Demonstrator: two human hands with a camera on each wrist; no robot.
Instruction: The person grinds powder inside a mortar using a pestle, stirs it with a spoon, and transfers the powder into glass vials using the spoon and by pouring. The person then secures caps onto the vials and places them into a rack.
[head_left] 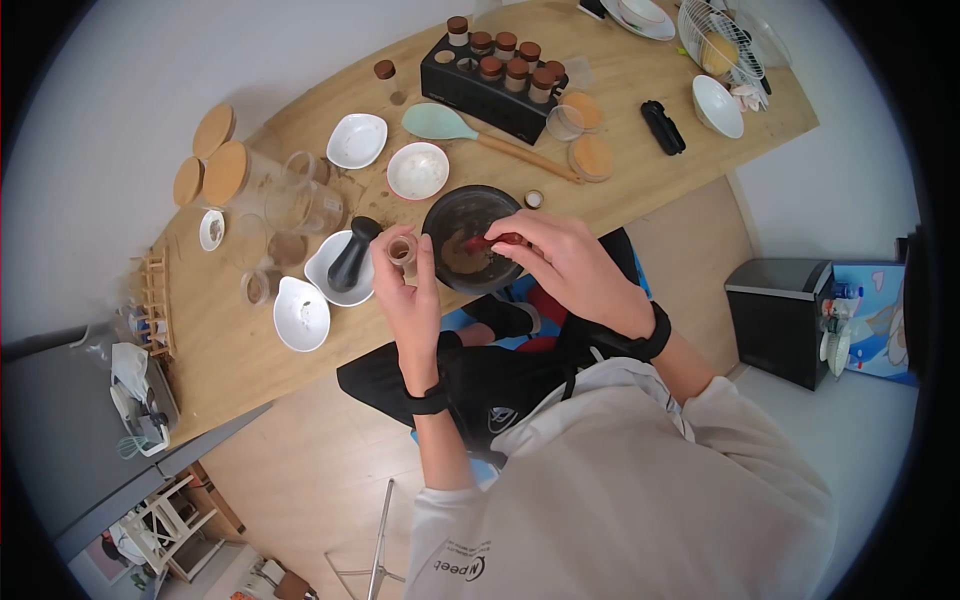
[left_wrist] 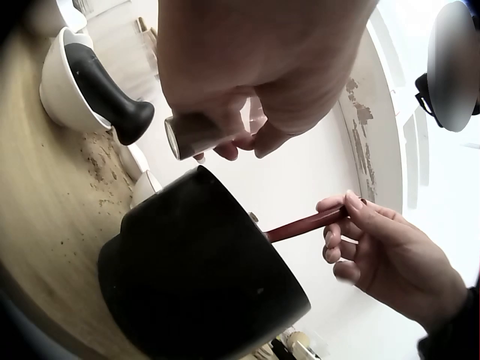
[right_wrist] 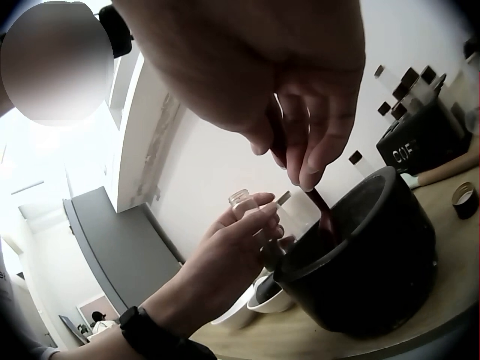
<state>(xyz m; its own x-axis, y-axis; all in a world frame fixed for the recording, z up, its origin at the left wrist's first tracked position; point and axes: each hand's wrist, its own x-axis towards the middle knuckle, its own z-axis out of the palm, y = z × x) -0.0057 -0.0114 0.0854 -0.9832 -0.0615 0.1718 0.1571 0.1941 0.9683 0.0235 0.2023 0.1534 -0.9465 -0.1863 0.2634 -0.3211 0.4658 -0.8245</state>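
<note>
Pale wood-grained tabletop curves beneath everything, a plain wall behind it. At left sits a white spouted bowl, then a second white bowl with a black pestle leaning in it. Next, the left hand holds a small vial between thumb and fingers, just beside the mortar's rim: clear glass, uncapped, brownish inside, its round mouth facing up. To its right stands the mortar, thick-walled and matt black, brown powder lying in its bottom. Inside it dips a spoon, glossy dark red, slim-handled. Farther right, the right hand pinches that handle between thumb and fingertips, above the rim.
</note>
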